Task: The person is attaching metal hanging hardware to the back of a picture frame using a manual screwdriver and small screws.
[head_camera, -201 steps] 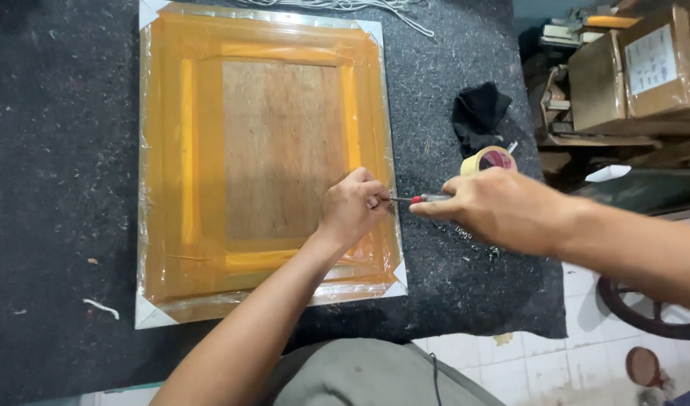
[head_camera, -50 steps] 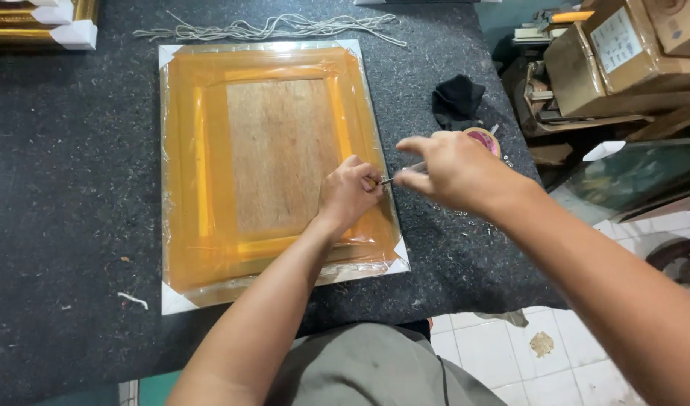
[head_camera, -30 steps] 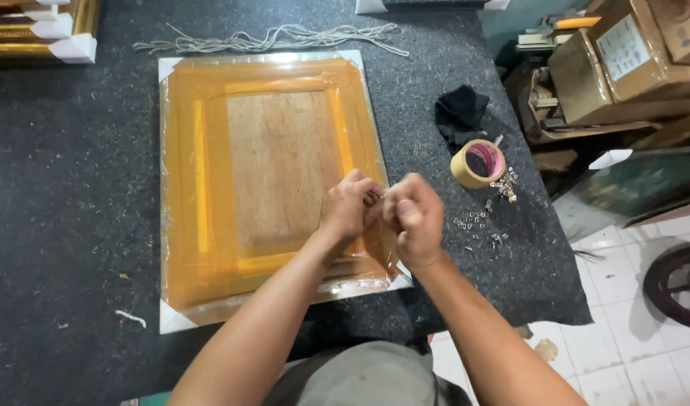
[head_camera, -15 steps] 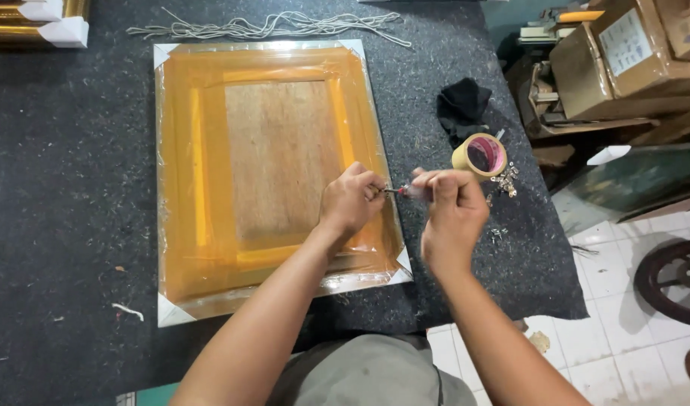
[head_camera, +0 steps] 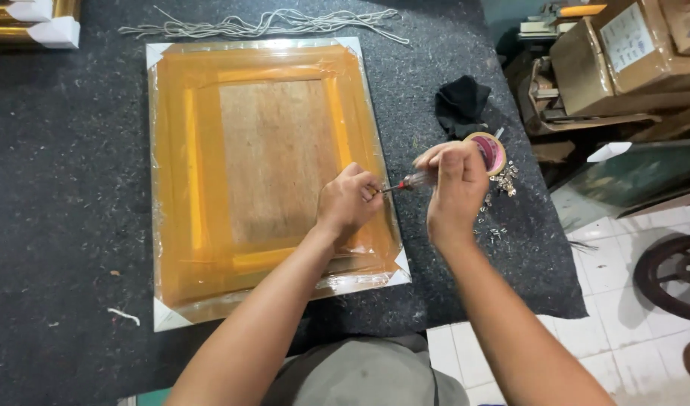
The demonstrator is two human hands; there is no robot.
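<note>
Both hands meet at the screwdriver (head_camera: pixel 409 182) over the wrapped frame's (head_camera: pixel 202 188) right edge.

The dark speckled bench (head_camera: pixel 66 188) carried a film-wrapped picture frame (head_camera: pixel 209 188), flat at centre. Loose cords (head_camera: pixel 269 22) lay at twelve o'clock, a black cloth (head_camera: pixel 461 105) at two, a tape roll (head_camera: pixel 491 150) and small metal fittings (head_camera: pixel 503 180) at three.

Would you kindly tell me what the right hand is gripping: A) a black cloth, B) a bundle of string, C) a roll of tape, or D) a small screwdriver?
D: the right hand grips a small screwdriver, its tip pointing toward the left hand at the wrapped frame's edge.
</note>
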